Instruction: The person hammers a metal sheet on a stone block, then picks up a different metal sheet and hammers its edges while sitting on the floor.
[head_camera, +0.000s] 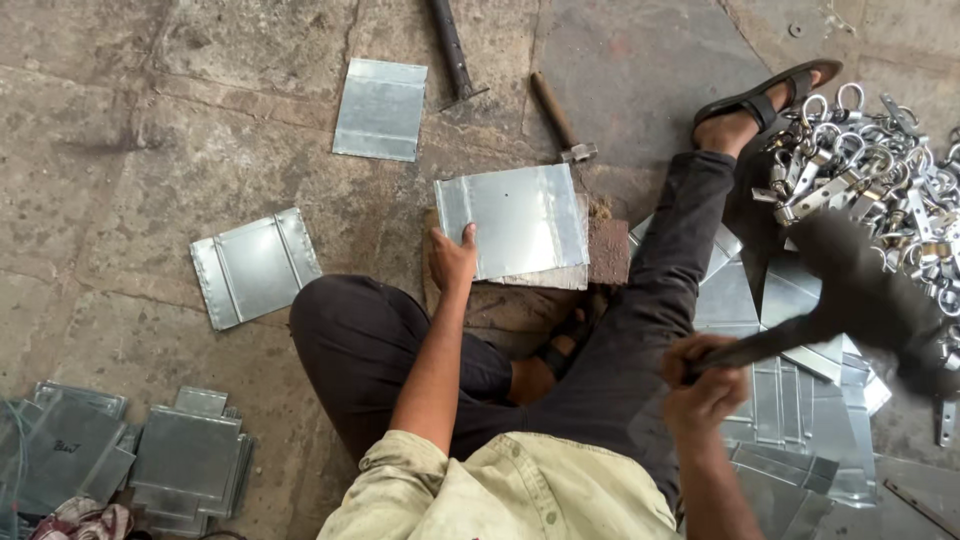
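Seen from the head view, a flat metal sheet (520, 220) lying on a block (607, 252) on the floor is pinned at its near-left corner by the left hand (452, 258), while a blurred mallet (850, 300) is gripped by the right hand (705, 380) above stacked sheets (790, 420).

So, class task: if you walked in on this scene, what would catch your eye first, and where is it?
A blurred mallet raised at right in the right hand. At centre, the left hand pins a shiny metal sheet on a block. Upper right lies a heap of silver rings and clasps.
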